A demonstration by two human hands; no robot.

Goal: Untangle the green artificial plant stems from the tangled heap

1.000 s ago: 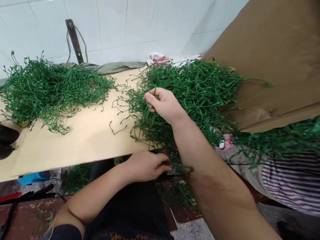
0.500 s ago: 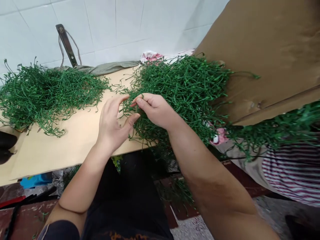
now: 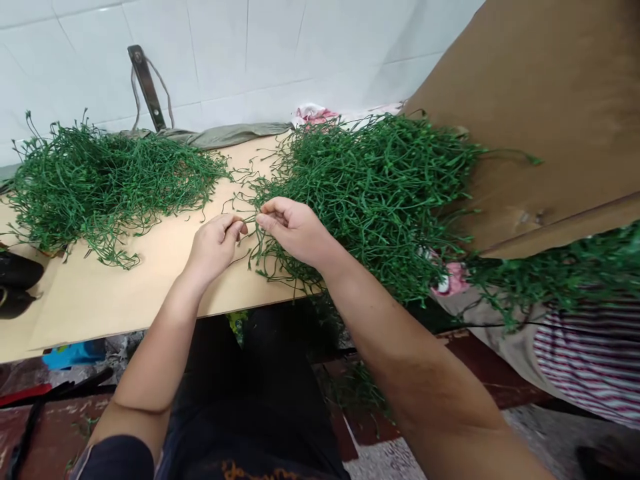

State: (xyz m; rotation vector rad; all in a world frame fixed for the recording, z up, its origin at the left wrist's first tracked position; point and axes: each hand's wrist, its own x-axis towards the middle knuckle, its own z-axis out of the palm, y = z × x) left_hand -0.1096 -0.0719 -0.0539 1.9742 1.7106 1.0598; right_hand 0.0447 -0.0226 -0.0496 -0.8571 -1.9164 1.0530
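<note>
A large tangled heap of thin green stems (image 3: 375,180) lies on the right part of the pale board (image 3: 165,287). My right hand (image 3: 290,227) is at the heap's left edge, its fingers closed on a thin green stem. Just left of it, my left hand (image 3: 217,243) is pinched on the same stem, which spans the small gap between the two hands. Another pile of green stems (image 3: 115,180) rests at the board's left side. A few loose stems lie between the two piles.
Brown cardboard (image 3: 540,120) stands at the right, with more stems (image 3: 565,267) below it. Beside them is a person in a striped garment (image 3: 590,360). Dark objects (image 3: 17,277) sit at the left edge. A white tiled wall (image 3: 220,53) rises behind.
My left hand has gone from open to pinched and moved slightly down and left. My right hand has moved slightly right. The view has shifted a little, so the piles appear further right.
</note>
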